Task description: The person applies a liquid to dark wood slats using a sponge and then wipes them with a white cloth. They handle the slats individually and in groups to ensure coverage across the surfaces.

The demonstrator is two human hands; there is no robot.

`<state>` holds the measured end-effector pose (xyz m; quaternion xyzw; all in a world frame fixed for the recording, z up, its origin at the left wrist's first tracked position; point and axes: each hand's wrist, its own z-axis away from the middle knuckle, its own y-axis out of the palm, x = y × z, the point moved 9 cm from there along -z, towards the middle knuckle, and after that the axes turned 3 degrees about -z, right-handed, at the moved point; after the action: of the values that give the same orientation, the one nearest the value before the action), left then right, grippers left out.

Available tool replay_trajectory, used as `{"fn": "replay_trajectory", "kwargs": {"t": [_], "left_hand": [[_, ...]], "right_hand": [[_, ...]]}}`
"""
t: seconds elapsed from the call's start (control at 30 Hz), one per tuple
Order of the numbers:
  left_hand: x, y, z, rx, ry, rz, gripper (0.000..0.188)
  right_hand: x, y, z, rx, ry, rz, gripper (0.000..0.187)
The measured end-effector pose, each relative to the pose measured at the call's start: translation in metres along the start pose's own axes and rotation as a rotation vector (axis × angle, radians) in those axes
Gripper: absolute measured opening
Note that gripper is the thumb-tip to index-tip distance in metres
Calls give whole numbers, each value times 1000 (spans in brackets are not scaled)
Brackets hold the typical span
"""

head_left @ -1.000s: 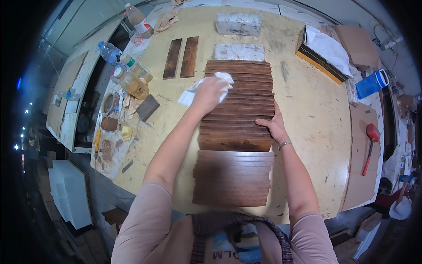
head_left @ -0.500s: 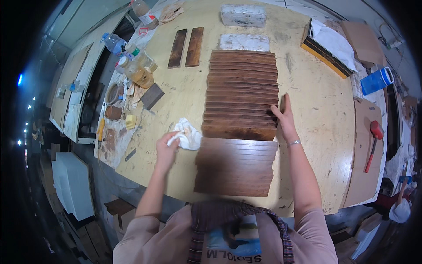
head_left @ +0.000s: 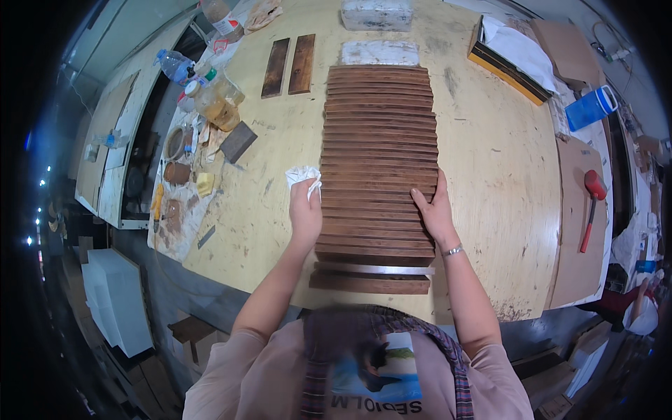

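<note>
A long row of dark brown wooden slats (head_left: 378,161) stretches away from me, packed close with their narrow edges up. At its near end two slats (head_left: 371,280) sit slightly apart from the rest. My left hand (head_left: 306,213) is against the row's left side, its fingers closed on a crumpled white cloth (head_left: 301,173). On the right side lies my right hand (head_left: 437,215), fingers stretched along the slat ends and thumb spread over the top edges. A white wrapped block (head_left: 380,53) touches or nearly touches the far end of the row.
Two loose boards (head_left: 288,66) lie at the far left, with bottles (head_left: 213,105) and a dark block (head_left: 239,142) nearby. Another wrapped block (head_left: 376,15) is farther back. Along the right are a long box (head_left: 507,66), a blue jug (head_left: 591,108) and a red mallet (head_left: 595,189).
The near slats, earlier leaning flat and overlapping, now stand on edge with the others, except the nearest two. My left hand has moved right with the cloth; my right hand has come nearer.
</note>
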<state>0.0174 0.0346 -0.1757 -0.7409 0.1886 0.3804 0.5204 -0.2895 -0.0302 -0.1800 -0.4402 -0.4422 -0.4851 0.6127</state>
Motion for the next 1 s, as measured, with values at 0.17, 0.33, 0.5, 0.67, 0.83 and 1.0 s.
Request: {"fn": "replay_trajectory", "kwargs": {"t": [0.17,0.33,0.5,0.67,0.83,1.0], "left_hand": [[-2,-33,-43,55,-182,170,34],[-96,3,-103,217,119,358,35],[-146,100,-102,354,750,-190,23],[-83,47,-126,321,699,-385,16],[-125,76,-126,224,879,-412,13],[-102,64,-137,316,884,-426,13]], "right_hand": [[20,-18,-5,-254,-229,761,85],[60,24,-41,-201,-404,1052,86],[51,41,-56,-99,-332,1147,82],[52,36,-55,-107,-316,1135,84],[51,41,-64,-118,-368,1107,88],[49,39,-66,-88,-325,1138,88]]}}
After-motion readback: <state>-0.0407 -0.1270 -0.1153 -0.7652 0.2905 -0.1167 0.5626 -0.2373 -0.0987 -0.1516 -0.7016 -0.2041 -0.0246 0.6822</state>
